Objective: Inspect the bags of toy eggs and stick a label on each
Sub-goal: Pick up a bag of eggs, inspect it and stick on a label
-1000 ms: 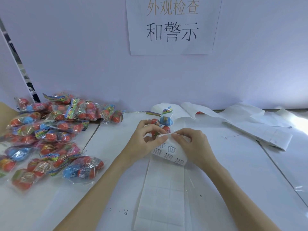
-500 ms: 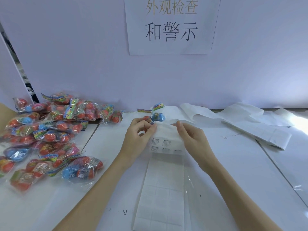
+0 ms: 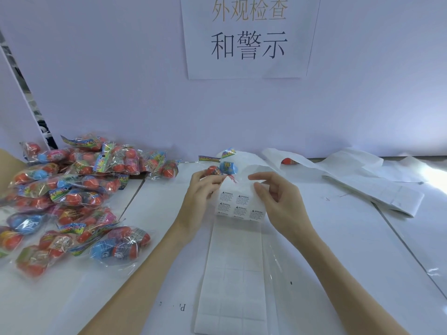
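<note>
Two hands work over the label sheet (image 3: 238, 206) at the middle of the table (image 3: 338, 250). A second ago both hands pinched the sheet's folded top edge close together; now the right hand (image 3: 278, 201) has let go and drawn a little to the right, its fingers loosely spread and curled, and I cannot tell whether a peeled label clings to a fingertip. The left hand (image 3: 203, 189) has stayed at the upper left corner of the sheet, its fingers bent around that corner. The bag of toy eggs (image 3: 222, 166) just behind the sheet now shows more fully above the fingers, red and blue eggs inside clear plastic; whether the left hand also touches it is hidden. My reading is that a label has just been lifted or is about to be, and that this bag is the next to get one.

The unpeeled labels each read "WARNING" beside a small triangle, with fine print too small to make out. Below them the sheet is bare backing with empty squares, so many labels have already been used. The paper sign (image 3: 248, 36) on the wall reads 外观检查 和警示. A pile of bags (image 3: 72, 197) waits at the left, and spent backing strips (image 3: 372, 189) lie at the right.
</note>
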The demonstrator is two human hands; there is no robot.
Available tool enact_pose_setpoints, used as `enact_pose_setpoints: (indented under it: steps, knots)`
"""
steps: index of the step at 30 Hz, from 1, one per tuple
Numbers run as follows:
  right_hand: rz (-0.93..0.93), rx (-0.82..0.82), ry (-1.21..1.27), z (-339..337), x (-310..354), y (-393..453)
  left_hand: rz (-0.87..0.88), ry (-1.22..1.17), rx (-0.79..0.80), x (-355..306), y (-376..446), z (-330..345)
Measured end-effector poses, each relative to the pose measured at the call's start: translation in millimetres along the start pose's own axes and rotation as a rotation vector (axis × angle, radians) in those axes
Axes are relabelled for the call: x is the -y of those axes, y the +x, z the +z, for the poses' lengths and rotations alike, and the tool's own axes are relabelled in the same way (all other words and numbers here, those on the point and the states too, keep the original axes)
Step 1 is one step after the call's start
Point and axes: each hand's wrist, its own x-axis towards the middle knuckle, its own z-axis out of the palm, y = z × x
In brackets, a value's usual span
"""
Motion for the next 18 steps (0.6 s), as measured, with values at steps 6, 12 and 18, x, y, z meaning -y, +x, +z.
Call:
enact_pose_setpoints:
  steps: [6, 12, 18]
  knots:
    - [-0.043, 0.057, 0.014, 0.6, -0.1, -1.4, 0.112, 0.008, 0.226, 0.0, 1.0, -12.4]
    - [-0.032, 0.073, 0.008, 1.2, 0.1, -1.7, 0.157, 0.126, 0.084, -5.5, -1.6, -10.3]
    - [-0.076, 0.03, -0.043, 3.2, -1.7, -2.6, 0.159, 0.127, -0.028, -7.1, -2.9, -4.3]
